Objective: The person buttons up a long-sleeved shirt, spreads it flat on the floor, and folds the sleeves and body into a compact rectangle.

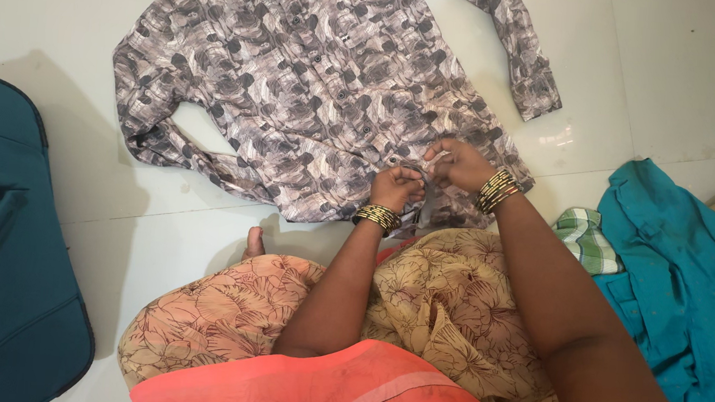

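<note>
both hands, left hand and right hand, pinch the lower front edge of the grey-brown patterned button-up shirt spread on the white tiled floor.

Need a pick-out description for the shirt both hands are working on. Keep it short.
Start at the white tiled floor: the patterned shirt lies spread flat on it, sleeves out, ahead of the seated person. The left hand and right hand pinch its lower front edge. Unlike the plain teal garment heaped at right, it carries a grey-brown swirling print.
</note>
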